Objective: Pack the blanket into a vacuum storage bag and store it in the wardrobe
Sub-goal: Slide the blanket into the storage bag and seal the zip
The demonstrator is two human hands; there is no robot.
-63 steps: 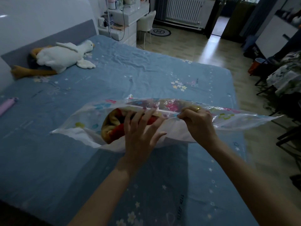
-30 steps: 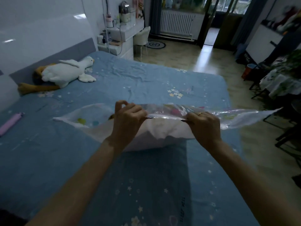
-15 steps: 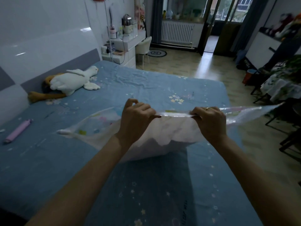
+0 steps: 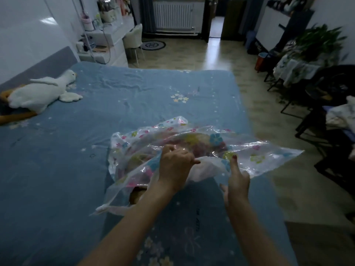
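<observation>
A clear vacuum storage bag (image 4: 255,156) printed with coloured flowers lies on the blue bed (image 4: 76,150), with the folded blanket (image 4: 194,144) showing through the plastic. My left hand (image 4: 175,166) grips the bag's near edge in curled fingers. My right hand (image 4: 237,179) sits just right of it with fingers straight, the forefinger touching the plastic. The bag's open end droops toward me at the lower left, where a bit of orange blanket (image 4: 137,194) peeks out.
A white goose plush toy (image 4: 40,93) lies near the headboard at the left. Beyond the bed stand a white desk (image 4: 107,45) and chair (image 4: 134,39). Dark chairs (image 4: 326,112) and a plant (image 4: 318,41) crowd the floor at the right.
The bag has dropped from being stretched between both hands and now lies on the bed. My right hand has let go of the edge and opened. My left hand still grips it.
</observation>
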